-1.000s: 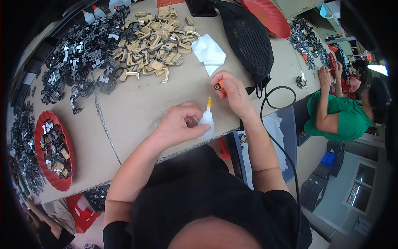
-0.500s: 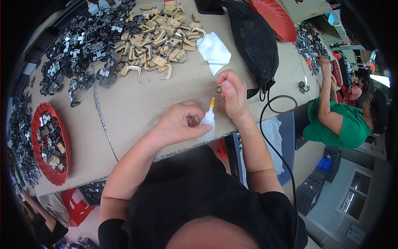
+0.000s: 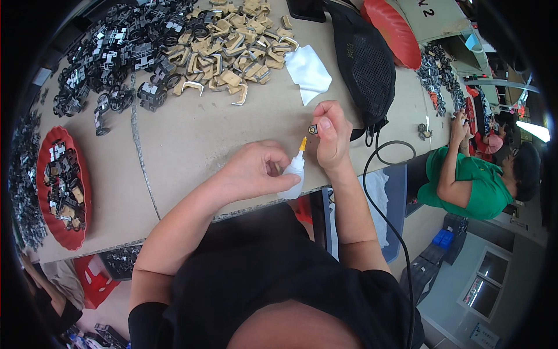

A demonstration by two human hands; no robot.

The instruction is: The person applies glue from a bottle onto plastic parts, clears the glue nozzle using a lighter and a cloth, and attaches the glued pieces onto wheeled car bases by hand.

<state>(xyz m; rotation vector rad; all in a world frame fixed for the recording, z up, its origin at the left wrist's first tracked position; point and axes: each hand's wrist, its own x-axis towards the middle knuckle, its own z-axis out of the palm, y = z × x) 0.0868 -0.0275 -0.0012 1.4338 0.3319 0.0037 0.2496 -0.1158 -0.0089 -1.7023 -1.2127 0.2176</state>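
My left hand (image 3: 258, 168) is closed around a white squeeze bottle (image 3: 294, 179) with a narrow yellow nozzle tip (image 3: 303, 143). The bottle tilts slightly, its nozzle pointing up and away from me, just over the table's near edge. Between the thumb and fingers of my right hand (image 3: 332, 138) is a small dark piece with a brassy round mark on its face (image 3: 313, 130). That piece sits just above the nozzle tip; whether they touch, I cannot tell. Beyond my hands lie a heap of tan plastic parts (image 3: 235, 46) and a white cloth (image 3: 308, 74).
Black toy-car chassis with wheels (image 3: 125, 58) are piled at the far left. A red scalloped tray (image 3: 86, 224) of mixed parts stands at left, another red tray (image 3: 395, 35) at far right. A black mesh bag (image 3: 363, 64) and cable (image 3: 372, 186) lie right. A co-worker in green (image 3: 465, 180) sits beyond.
The small piece has turned in my right fingers and come slightly closer to the nozzle tip. My left hand keeps its hold on the bottle. The co-worker's hands have drawn back. The view has shifted a little.
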